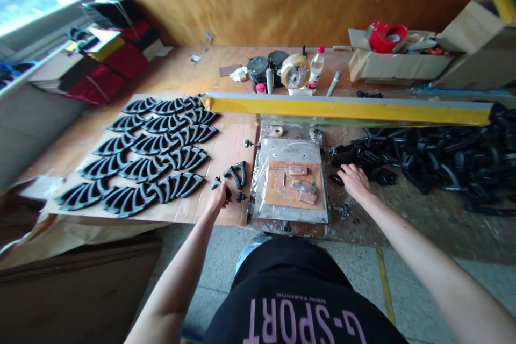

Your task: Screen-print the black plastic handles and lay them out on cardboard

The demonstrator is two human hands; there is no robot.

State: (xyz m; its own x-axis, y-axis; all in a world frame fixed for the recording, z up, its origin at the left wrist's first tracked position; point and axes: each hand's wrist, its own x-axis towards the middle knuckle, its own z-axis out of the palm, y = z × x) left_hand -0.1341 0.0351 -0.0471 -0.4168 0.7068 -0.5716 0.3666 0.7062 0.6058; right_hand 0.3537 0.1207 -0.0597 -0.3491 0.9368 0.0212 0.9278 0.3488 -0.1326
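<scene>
My left hand (218,198) is closed around a black plastic handle-like part, partly hidden by the fingers, low over the cardboard sheet (231,140). A loose curved black part (237,174) lies just beyond it. Left of that, rows of curved black parts (139,166) sit overlapping on the cardboard. At the near left edge of a heap of black parts (431,161), my right hand (355,180) has its fingers curled at a small black part (335,178). Between my hands is a flat metal fixture (293,146) bearing a brown plate with several small blocks.
A long yellow-edged bar (346,110) spans above the fixture. Behind it stand black jars (257,69), a tape roll (295,71) and a bottle (316,67). A cardboard box (397,69) holds a red tape dispenser. Black knobs (241,196) stick out around the fixture.
</scene>
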